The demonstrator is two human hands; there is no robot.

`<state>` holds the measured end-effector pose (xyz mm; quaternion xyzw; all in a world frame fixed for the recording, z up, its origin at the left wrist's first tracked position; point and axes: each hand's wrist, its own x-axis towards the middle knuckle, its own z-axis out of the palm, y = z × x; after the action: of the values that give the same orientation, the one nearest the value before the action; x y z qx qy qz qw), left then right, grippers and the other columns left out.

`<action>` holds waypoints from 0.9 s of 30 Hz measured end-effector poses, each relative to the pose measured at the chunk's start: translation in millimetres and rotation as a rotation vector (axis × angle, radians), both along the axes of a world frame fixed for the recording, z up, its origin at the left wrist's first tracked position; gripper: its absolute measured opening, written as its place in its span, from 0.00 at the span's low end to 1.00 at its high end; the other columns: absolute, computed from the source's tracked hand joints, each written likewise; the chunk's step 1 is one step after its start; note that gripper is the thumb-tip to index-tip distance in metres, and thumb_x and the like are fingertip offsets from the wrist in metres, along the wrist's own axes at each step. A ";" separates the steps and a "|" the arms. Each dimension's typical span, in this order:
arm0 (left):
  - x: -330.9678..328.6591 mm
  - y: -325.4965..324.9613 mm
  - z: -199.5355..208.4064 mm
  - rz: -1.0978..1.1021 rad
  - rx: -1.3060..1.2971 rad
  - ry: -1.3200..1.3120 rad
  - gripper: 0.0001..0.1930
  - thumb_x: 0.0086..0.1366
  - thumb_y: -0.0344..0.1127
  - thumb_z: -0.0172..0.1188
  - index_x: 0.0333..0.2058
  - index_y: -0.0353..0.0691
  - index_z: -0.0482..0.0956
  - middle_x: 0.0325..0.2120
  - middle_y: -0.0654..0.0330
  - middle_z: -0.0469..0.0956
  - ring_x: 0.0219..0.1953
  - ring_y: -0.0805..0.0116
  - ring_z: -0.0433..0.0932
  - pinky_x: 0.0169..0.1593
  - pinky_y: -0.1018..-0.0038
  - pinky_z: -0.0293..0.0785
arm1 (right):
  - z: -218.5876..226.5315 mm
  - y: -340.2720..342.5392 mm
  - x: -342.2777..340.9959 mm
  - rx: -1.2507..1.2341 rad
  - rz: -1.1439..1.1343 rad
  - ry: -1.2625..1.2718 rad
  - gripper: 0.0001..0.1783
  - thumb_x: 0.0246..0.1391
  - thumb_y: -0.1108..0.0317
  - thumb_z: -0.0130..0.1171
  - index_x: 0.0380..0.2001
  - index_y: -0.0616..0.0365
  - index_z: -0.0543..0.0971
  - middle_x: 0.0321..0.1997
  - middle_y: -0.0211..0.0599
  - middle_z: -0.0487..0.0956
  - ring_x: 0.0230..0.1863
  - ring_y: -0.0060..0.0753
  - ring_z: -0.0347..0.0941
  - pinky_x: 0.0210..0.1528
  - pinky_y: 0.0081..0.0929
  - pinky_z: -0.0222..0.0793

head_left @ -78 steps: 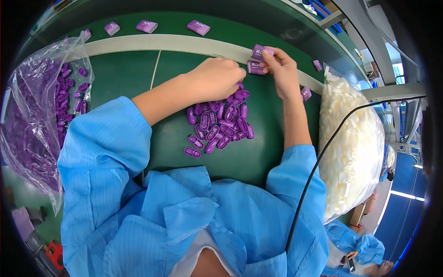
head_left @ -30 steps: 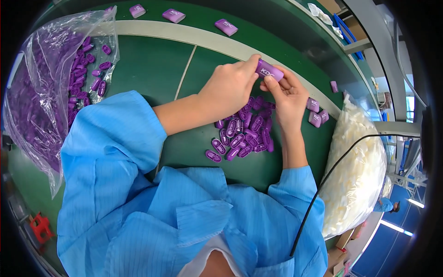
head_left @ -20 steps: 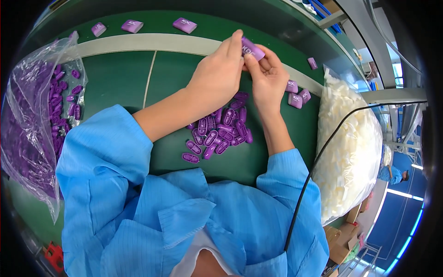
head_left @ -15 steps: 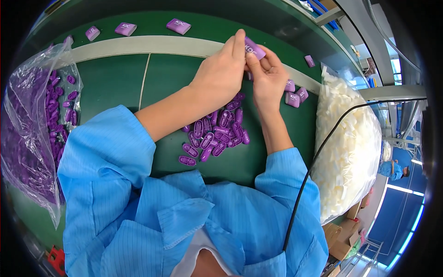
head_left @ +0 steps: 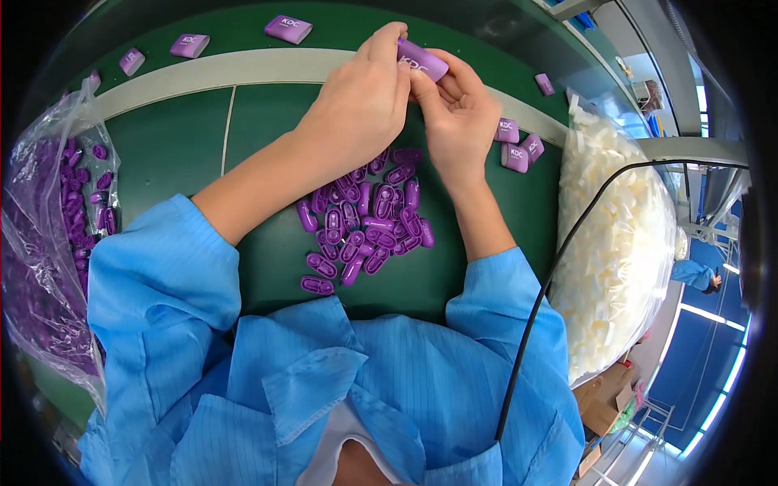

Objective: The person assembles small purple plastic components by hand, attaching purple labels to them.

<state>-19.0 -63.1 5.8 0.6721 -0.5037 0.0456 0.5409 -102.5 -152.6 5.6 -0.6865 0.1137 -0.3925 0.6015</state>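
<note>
I pinched one purple plastic case between my left hand and right hand, above the green worktop. Three finished cases lay just right of my hands; the heap of purple shells beneath my wrists suggested most work remained.

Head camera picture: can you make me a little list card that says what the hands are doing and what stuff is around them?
left hand: pinches one end of the purple piece
right hand: grips the same piece from below
purple piece: small, oblong, held above the green table
loose pile: small purple shells lying on the table under the wrists
finished pieces: a few lying right of the right hand; more along the far edge
left bag: clear plastic, full of purple parts
right bag: clear plastic, full of white parts
sleeves: blue
</note>
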 end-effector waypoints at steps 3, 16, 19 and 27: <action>21.5 -12.1 2.2 -0.075 0.127 0.127 0.17 0.61 0.36 0.47 0.46 0.31 0.65 0.33 0.46 0.74 0.33 0.52 0.74 0.38 0.65 0.69 | -1.0 -17.1 3.7 -0.079 -0.032 -0.033 0.14 0.49 0.77 0.56 0.40 0.72 0.72 0.34 0.44 0.78 0.32 0.27 0.76 0.36 0.21 0.75; 85.4 -40.0 -24.2 0.215 0.455 -0.236 0.16 0.55 0.34 0.53 0.43 0.39 0.74 0.38 0.53 0.74 0.46 0.57 0.70 0.50 0.66 0.66 | -7.6 -255.6 -26.3 -0.984 -0.573 1.526 0.23 0.45 0.64 0.50 0.46 0.63 0.71 0.50 0.51 0.70 0.53 0.52 0.64 0.56 0.37 0.54; 58.1 -11.1 -2.6 -0.135 0.216 -0.484 0.18 0.52 0.22 0.52 0.43 0.40 0.73 0.39 0.54 0.72 0.44 0.56 0.70 0.48 0.66 0.67 | -6.8 -234.7 -36.8 -1.236 -0.739 1.319 0.19 0.44 0.68 0.52 0.42 0.62 0.74 0.46 0.47 0.72 0.46 0.47 0.70 0.49 0.37 0.62; 10.9 45.4 4.8 -0.498 0.419 -0.681 0.15 0.49 0.26 0.56 0.39 0.39 0.77 0.33 0.60 0.75 0.36 0.64 0.73 0.39 0.72 0.71 | 21.9 -91.9 -51.0 -0.389 -0.282 0.533 0.13 0.52 0.67 0.53 0.39 0.65 0.73 0.35 0.43 0.75 0.31 0.33 0.76 0.32 0.26 0.72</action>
<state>-8.1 -17.6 10.6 0.5725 -0.7966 0.0298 0.1918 -153.5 -244.5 27.4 -0.8440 0.2834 -0.2931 0.3485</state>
